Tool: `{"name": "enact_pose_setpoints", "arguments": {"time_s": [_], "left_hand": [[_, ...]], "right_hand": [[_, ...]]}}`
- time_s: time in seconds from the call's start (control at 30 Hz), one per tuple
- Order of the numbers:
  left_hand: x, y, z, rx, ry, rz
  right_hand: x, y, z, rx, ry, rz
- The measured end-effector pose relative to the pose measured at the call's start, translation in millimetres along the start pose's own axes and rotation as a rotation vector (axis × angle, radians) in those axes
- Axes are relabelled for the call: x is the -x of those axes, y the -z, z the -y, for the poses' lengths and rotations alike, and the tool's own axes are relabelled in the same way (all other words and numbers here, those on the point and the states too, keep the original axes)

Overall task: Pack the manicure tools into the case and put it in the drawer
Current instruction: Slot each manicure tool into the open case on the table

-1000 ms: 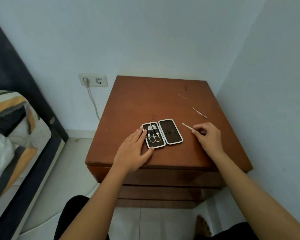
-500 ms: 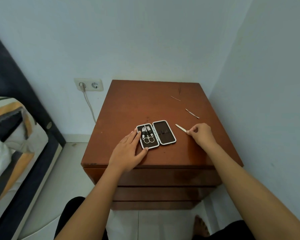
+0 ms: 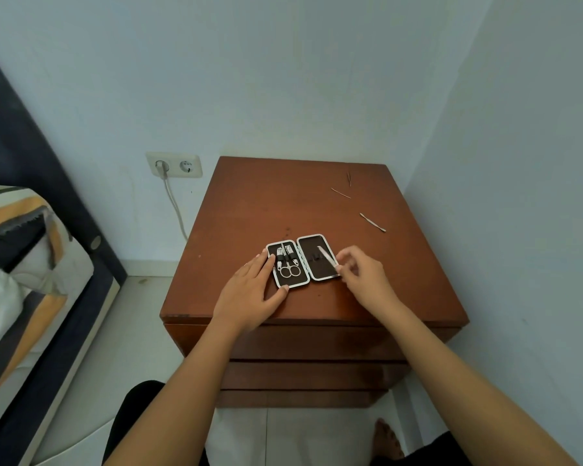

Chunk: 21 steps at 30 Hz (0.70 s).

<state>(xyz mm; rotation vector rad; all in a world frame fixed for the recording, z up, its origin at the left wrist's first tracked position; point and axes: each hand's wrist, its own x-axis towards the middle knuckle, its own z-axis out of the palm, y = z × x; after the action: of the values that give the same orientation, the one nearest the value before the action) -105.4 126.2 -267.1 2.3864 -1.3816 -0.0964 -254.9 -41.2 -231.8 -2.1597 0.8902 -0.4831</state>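
An open manicure case (image 3: 302, 260) with a white rim lies on the brown nightstand (image 3: 249, 210). Its left half holds scissors (image 3: 289, 270) and clippers. My left hand (image 3: 249, 297) rests flat against the case's left edge and front corner. My right hand (image 3: 360, 277) pinches a thin metal tool (image 3: 327, 257) and holds it slanted over the case's right half. Three more slim tools lie loose at the back right: a pusher (image 3: 372, 222), a thin pick (image 3: 340, 193) and tweezers (image 3: 349, 178). Closed drawer fronts (image 3: 310, 344) show below the top.
Walls close in behind and right of the nightstand. A wall socket (image 3: 174, 165) with a plugged cable (image 3: 175, 210) is at the left. A bed with a striped pillow (image 3: 17, 250) fills the left side. My bare foot (image 3: 386, 438) shows on the tiled floor.
My right hand lifted the thin metal tool from the tabletop beside the case and carried it left over the case's right half. My left hand stayed on the case.
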Motion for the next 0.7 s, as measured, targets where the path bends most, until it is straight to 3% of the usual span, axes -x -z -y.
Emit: {"name": "enact_pose_setpoints", "arguments": {"time_s": [0.23, 0.4, 0.7], "left_hand": [[0.2, 0.5, -0.4, 0.003, 0.002, 0.008], [-0.4, 0.4, 0.1, 0.001, 0.008, -0.002], [0.8, 0.7, -0.9, 0.012, 0.011, -0.004]], "right_hand": [[23.0, -28.0, 8.4, -0.084, -0.051, -0.047], [25.3, -28.8, 9.0, -0.043, -0.052, -0.139], [19.8, -35.5, 18.8, 0.154, 0.031, -0.138]]}}
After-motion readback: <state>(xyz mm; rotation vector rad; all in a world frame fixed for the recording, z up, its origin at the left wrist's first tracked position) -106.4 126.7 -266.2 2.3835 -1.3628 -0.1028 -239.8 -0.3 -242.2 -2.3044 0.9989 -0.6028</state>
